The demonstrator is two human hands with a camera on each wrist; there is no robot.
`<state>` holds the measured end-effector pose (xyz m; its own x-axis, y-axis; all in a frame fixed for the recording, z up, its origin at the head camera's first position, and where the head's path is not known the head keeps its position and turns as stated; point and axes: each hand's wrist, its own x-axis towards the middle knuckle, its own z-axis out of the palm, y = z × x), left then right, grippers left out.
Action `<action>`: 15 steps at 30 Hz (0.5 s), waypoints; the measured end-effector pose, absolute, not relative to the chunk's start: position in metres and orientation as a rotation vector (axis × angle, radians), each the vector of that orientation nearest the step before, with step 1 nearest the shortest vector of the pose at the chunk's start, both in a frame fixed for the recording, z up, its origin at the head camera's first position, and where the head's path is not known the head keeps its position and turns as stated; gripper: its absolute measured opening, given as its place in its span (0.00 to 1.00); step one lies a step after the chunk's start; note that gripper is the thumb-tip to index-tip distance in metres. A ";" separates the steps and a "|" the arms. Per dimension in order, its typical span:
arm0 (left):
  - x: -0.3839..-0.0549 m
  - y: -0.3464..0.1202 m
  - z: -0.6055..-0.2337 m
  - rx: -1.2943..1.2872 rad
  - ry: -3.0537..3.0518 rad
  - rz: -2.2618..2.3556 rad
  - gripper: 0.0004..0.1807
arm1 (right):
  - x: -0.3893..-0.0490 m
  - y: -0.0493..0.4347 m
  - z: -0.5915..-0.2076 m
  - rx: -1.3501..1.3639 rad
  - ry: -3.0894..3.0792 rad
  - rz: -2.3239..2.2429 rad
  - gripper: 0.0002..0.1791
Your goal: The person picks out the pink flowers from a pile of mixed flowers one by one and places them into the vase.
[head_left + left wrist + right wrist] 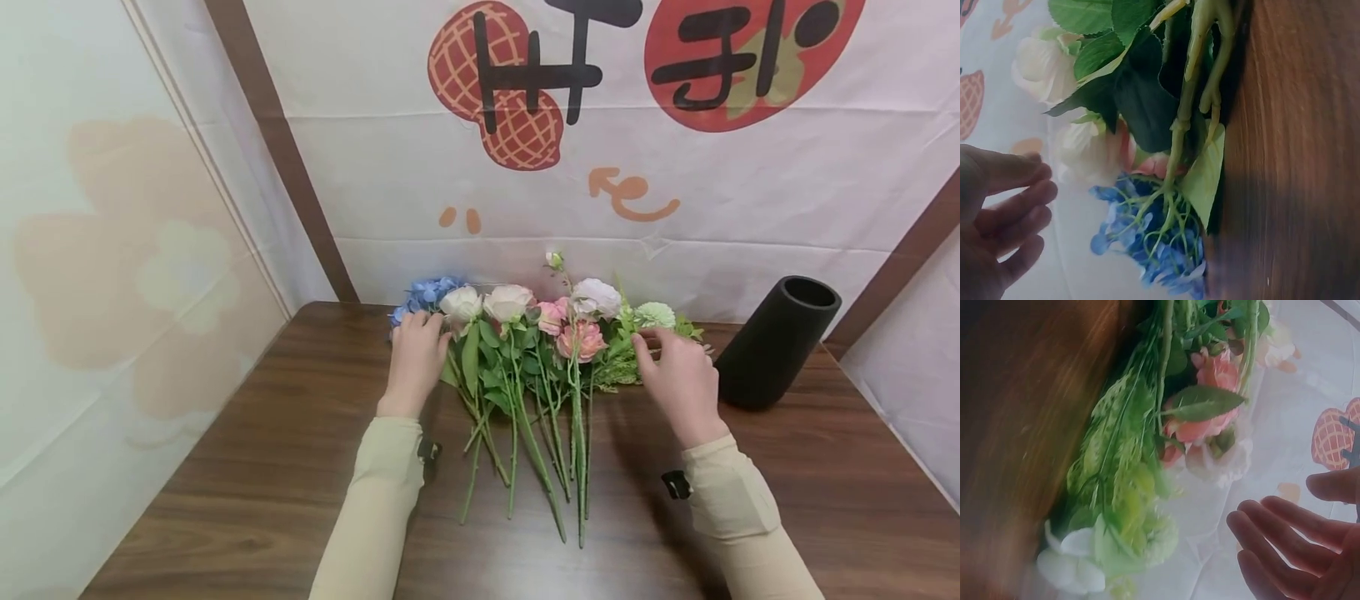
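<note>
A spread of flowers with green stems (536, 450) lies on the table, blooms toward the back and stem ends toward the front. My left hand (416, 358) hovers at the left end, beside the blue hydrangea (431, 290) and a cream rose (461, 305). Its fingers are loosely bent around nothing in the left wrist view. At the other end, my right hand (681, 379) is near a pale green round bloom (655, 315) and feathery greenery (617, 358). The right wrist view shows its relaxed fingers (1291, 534) apart from the flowers. Pink blooms (581, 342) lie between the hands.
A black vase (780, 342) stands to the right of my right hand, leaning rightward in the head view. Behind the brown wooden table (277, 467) hangs a white printed cloth (375, 167), and another cloth (172, 333) runs along the left side.
</note>
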<state>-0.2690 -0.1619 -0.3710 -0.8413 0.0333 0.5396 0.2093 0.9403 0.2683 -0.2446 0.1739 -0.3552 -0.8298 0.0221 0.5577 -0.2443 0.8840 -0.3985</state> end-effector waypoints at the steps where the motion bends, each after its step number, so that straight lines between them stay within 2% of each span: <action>1: -0.272 -0.161 -0.372 -0.166 -2.559 -0.441 0.11 | -0.246 0.172 -0.355 0.162 -2.482 0.625 0.18; 12: -0.297 -0.153 -0.383 -0.121 -2.726 -0.457 0.04 | -0.256 0.153 -0.354 0.185 -2.516 0.635 0.20; 15: -0.299 -0.149 -0.388 -0.128 -2.785 -0.489 0.05 | -0.258 0.150 -0.355 0.204 -2.520 0.636 0.20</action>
